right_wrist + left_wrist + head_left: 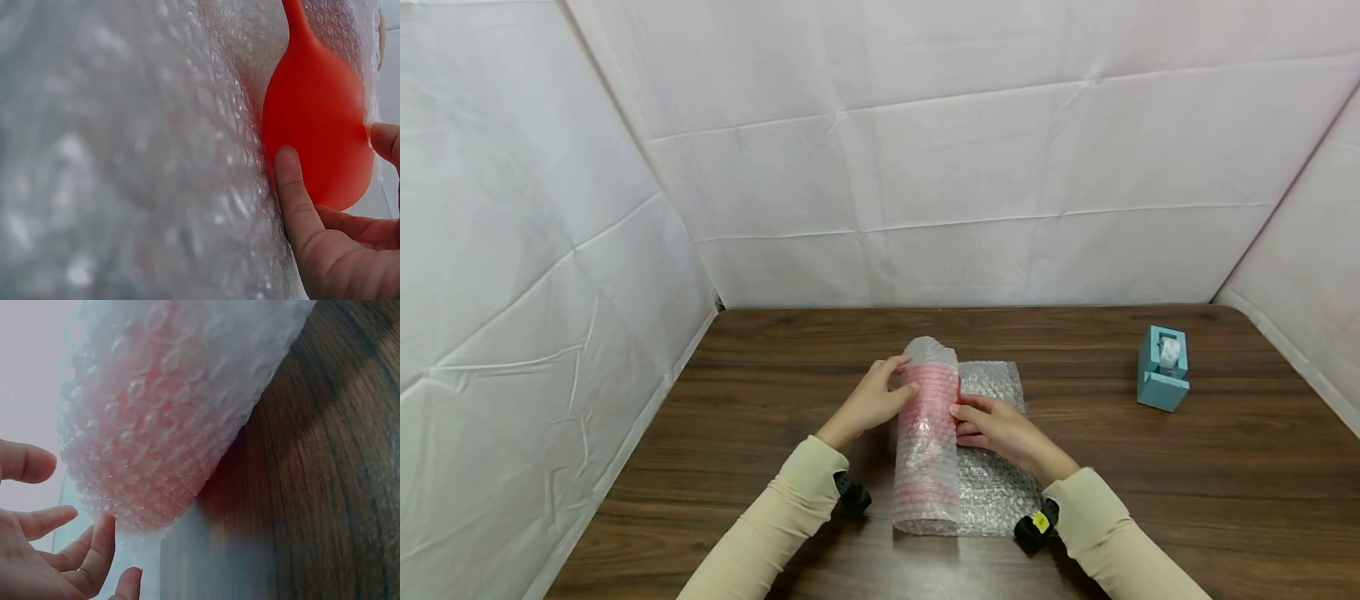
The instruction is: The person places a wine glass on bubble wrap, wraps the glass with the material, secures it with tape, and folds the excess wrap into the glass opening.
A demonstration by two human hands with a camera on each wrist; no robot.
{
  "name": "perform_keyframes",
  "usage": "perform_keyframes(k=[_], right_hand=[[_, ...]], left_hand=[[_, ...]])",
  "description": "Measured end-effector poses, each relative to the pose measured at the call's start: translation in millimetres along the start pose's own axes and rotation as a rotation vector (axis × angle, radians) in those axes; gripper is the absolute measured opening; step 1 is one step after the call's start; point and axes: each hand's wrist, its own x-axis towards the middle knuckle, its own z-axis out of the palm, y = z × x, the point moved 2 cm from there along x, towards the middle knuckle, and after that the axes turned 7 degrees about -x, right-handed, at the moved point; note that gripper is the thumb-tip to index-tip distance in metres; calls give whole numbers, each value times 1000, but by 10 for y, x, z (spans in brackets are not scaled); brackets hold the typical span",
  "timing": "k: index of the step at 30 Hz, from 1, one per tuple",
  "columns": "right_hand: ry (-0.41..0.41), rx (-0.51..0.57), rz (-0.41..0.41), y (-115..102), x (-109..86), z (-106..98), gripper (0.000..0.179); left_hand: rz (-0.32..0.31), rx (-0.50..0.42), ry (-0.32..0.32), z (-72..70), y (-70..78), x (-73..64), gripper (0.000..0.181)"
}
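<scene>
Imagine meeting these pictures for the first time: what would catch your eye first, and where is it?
Probably the vivid red utensil, held in the right hand beside the rolled bubble wrap. Then that bubble wrap, pink showing through it, between that hand and the left hand on the dark wooden table. The blue tape dispenser also stands out, off to the right.

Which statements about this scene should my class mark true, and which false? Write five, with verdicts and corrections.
1. The blue tape dispenser stands on the table. True.
2. The left hand holds the tape dispenser. False: it touches the bubble wrap.
3. The right hand touches the red object. True.
4. All the bubble wrap lies flat. False: part is rolled over.
5. In the head view, the tape dispenser is right of the bubble wrap. True.
</scene>
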Motion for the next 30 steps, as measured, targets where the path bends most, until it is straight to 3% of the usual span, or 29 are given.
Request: perform_keyframes(k=[15,30], right_hand=[[-37,-20,-34,40,-70,-94,66],[-30,-23,-21,62,-131,-161,65]], left_hand=[[12,-69,8,53,-14,14,61],[-62,-73,11,115,-21,21,69]])
